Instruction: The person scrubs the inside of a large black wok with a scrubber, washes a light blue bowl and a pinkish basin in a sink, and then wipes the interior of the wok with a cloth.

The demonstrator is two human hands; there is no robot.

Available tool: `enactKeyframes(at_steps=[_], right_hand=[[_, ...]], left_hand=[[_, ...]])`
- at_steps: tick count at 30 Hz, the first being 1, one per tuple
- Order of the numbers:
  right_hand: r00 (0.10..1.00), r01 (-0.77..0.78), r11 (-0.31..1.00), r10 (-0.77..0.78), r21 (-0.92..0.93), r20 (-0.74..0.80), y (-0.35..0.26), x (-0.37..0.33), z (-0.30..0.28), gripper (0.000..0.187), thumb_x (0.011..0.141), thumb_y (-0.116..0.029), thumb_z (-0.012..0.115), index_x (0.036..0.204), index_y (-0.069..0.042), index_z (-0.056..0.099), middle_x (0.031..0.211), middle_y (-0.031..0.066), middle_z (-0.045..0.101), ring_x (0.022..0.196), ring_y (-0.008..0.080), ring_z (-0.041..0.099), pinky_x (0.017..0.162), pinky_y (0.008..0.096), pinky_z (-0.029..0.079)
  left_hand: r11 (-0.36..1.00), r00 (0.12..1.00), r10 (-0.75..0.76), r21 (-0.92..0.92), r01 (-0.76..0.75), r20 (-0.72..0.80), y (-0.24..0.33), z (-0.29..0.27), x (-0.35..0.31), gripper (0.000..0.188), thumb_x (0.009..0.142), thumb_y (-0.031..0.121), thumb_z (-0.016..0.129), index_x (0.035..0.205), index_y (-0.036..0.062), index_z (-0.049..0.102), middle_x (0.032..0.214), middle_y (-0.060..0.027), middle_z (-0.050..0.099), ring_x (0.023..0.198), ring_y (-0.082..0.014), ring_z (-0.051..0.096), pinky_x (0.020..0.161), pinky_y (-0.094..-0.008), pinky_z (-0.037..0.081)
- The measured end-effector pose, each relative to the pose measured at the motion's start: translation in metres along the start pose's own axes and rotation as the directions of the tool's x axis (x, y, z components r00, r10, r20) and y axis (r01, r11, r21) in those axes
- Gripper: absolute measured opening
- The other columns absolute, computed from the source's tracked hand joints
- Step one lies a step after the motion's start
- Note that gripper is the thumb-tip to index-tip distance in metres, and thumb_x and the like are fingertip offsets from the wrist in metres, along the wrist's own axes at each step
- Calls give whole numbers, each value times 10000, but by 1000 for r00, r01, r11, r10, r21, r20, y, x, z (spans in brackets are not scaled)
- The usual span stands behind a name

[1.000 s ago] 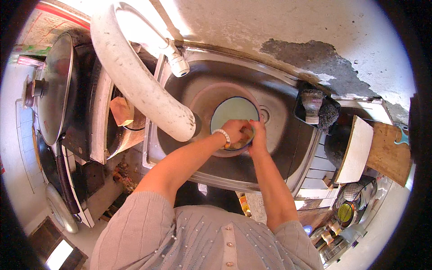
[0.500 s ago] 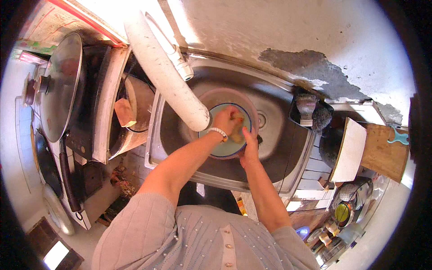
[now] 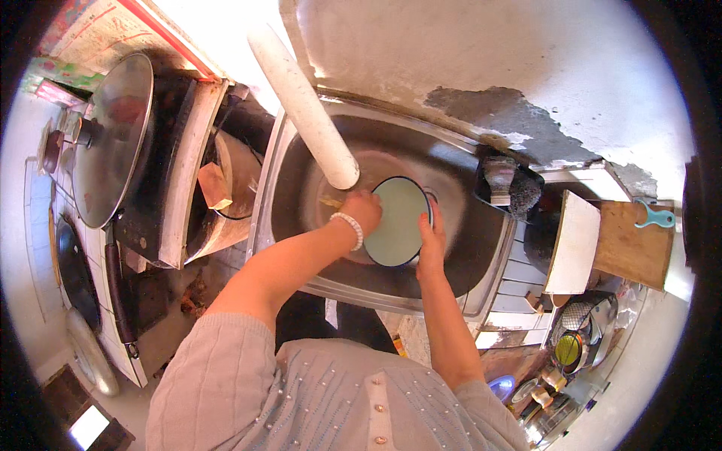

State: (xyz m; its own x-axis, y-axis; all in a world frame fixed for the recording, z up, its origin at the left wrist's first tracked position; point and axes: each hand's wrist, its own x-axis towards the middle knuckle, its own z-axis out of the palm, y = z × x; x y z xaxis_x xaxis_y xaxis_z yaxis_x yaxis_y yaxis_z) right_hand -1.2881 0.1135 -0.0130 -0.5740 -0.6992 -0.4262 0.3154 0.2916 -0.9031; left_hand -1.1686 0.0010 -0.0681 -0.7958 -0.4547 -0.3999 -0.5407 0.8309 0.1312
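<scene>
Head cam: both hands, left [image 3: 364, 210] & right [image 3: 431, 239], grip round enamel plate [image 3: 396, 222] over steel sink [image 3: 466, 248].

Home kitchen: steel sink basin [image 3: 459, 248] set in counter, glass-lidded wok [image 3: 113, 143] on stove at left, wooden cutting board [image 3: 632, 248] at right edge w/ utensils.

Glossy enamel plate [image 3: 396, 222] in both hands' grip; beneath it a shiny steel sink [image 3: 466, 248]. Beyond, rough flaking wall [image 3: 489, 68]; right, matt wooden board [image 3: 630, 248].

one plate [image 3: 397, 221]; two hands [image 3: 366, 211]
</scene>
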Motion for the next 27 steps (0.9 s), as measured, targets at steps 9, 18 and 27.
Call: enactKeyframes(at_steps=[9, 18, 27], right_hand=[[782, 535, 408, -570, -740, 251, -88, -47, -34, 826, 556, -278, 746, 1293, -121, 407, 1206, 241, 345, 1076, 384, 386, 921, 440, 332], [890, 452, 860, -453, 235, -55, -104, -68, -89, 703, 796, -480, 529, 1298, -22, 349, 1262, 130, 431, 1133, 264, 453, 946, 388, 364], [956, 273, 700, -274, 660, -105, -122, -85, -91, 589, 736, -323, 545, 1230, -27, 423, 1169, 133, 514, 1058, 280, 508, 899, 401, 415]], left_hand=[[910, 959, -273, -343, 233, -74, -27, -7, -40, 190, 802, 155, 503, 963, 102, 589, 1022, -148, 575, 934, -310, 565, 776, -397, 467], [285, 935, -353, -956, 70, -37, -29, -10, -48, 314, 715, 22, 623, 1010, 76, 530, 978, -87, 568, 924, -212, 555, 798, -300, 446], [-89, 961, -262, -989, -118, -91, -14, -50, -60, 353, 715, -3, 548, 1063, 51, 520, 999, -48, 526, 937, -159, 504, 819, -299, 426]])
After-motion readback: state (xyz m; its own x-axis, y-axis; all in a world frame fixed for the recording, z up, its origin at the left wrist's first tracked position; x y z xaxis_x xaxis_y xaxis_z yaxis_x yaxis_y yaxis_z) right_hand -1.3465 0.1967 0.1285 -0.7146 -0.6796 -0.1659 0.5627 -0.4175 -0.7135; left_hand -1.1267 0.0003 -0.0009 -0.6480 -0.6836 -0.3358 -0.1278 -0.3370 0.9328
